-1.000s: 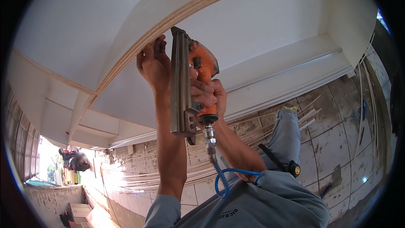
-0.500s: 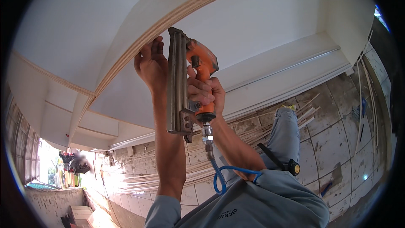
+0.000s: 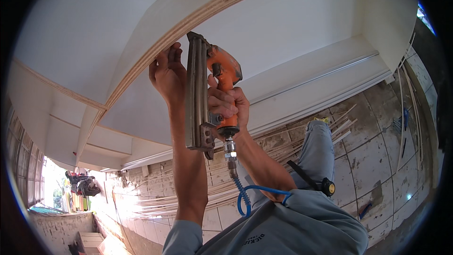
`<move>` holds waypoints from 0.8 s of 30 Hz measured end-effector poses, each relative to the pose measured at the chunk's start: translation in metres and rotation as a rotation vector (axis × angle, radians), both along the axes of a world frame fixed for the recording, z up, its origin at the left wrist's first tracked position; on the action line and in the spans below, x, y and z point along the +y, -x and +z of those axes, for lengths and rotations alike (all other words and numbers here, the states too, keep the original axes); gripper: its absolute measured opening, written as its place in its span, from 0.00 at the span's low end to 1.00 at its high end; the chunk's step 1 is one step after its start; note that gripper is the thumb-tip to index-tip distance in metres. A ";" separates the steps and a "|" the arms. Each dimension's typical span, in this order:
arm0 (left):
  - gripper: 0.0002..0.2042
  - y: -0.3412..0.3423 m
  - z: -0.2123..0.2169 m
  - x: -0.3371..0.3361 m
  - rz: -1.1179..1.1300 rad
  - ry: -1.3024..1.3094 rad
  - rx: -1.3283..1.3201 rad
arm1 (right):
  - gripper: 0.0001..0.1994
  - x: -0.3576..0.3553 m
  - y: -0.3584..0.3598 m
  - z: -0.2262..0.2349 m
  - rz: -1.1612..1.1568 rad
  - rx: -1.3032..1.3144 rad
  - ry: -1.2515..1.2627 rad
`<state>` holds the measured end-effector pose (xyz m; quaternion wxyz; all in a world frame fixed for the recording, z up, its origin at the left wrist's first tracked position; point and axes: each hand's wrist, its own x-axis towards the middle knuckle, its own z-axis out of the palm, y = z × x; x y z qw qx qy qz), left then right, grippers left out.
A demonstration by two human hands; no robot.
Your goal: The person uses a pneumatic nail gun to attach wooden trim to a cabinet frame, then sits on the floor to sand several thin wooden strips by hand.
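Observation:
My right hand (image 3: 225, 101) is wrapped round the handle of an orange and dark-metal nail gun (image 3: 197, 94), held upright. Its nose reaches up to a white-faced plywood panel (image 3: 212, 10), close to the raw layered edge; whether it touches I cannot tell. Just left of the gun, my left hand (image 3: 167, 75) is raised to the same panel, its fingers curled at the edge and their tips partly hidden. A metal coupling (image 3: 230, 148) joins the bottom of the handle to a blue coiled air hose (image 3: 243, 198), which loops toward my right forearm.
White cabinet compartments (image 3: 108, 139) extend to the left, with a long white panel (image 3: 306, 78) at right. Thin wooden strips (image 3: 155, 203) lie across the worn tiled floor (image 3: 363, 137). A tape measure (image 3: 329, 187) hangs at my waist. Dark items (image 3: 85, 184) hang at far left.
The nail gun and my right hand have shifted very slightly left. My left hand stays at the panel edge with almost no movement.

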<state>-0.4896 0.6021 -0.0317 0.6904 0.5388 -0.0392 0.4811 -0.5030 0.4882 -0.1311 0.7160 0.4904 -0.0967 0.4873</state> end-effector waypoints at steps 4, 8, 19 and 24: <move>0.11 0.001 0.002 -0.002 0.037 0.012 0.011 | 0.24 0.002 0.001 0.000 -0.003 -0.009 -0.025; 0.11 -0.001 0.000 -0.002 0.033 0.032 0.000 | 0.24 0.003 0.000 -0.003 0.005 -0.012 -0.039; 0.12 0.012 0.005 -0.009 0.061 0.043 -0.002 | 0.24 0.007 0.017 -0.019 0.064 -0.008 -0.010; 0.11 0.034 -0.002 0.022 0.061 0.052 -0.039 | 0.23 0.008 0.022 -0.013 0.107 0.010 0.055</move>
